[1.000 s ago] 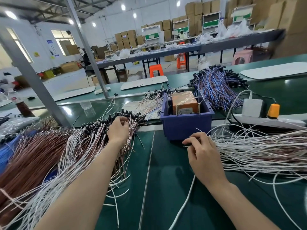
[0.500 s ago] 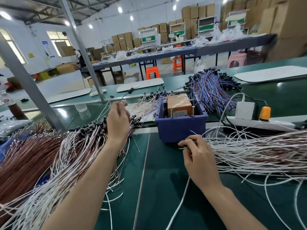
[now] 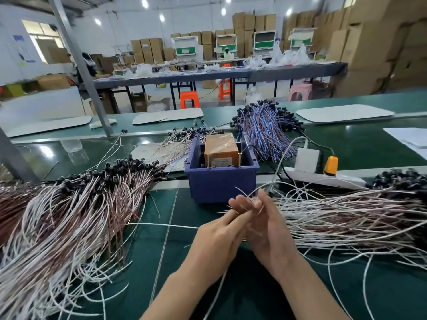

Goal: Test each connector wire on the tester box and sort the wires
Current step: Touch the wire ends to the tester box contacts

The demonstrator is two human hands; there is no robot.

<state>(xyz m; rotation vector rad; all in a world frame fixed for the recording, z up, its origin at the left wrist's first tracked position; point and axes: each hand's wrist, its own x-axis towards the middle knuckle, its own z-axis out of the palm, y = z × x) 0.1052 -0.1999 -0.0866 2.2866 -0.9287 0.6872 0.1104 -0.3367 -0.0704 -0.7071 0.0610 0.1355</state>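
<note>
My left hand and my right hand meet at the table's middle, just in front of the blue bin that holds the orange tester box. A white wire trails leftward from my left hand's fingers. Thin wire ends stick up between the fingertips of both hands, which are blurred. A big pile of white and pinkish wires with black connectors lies to the left. Another pile of white wires fans out to the right.
Behind the bin lies a bundle of blue and purple wires. A white power strip with an adapter and an orange plug sits right of the bin. Brown wires fill the far left. A slanted metal post rises at back left.
My left hand left the left pile and swung right to meet my right hand, drawing one white wire with it. My right hand stayed in front of the bin.
</note>
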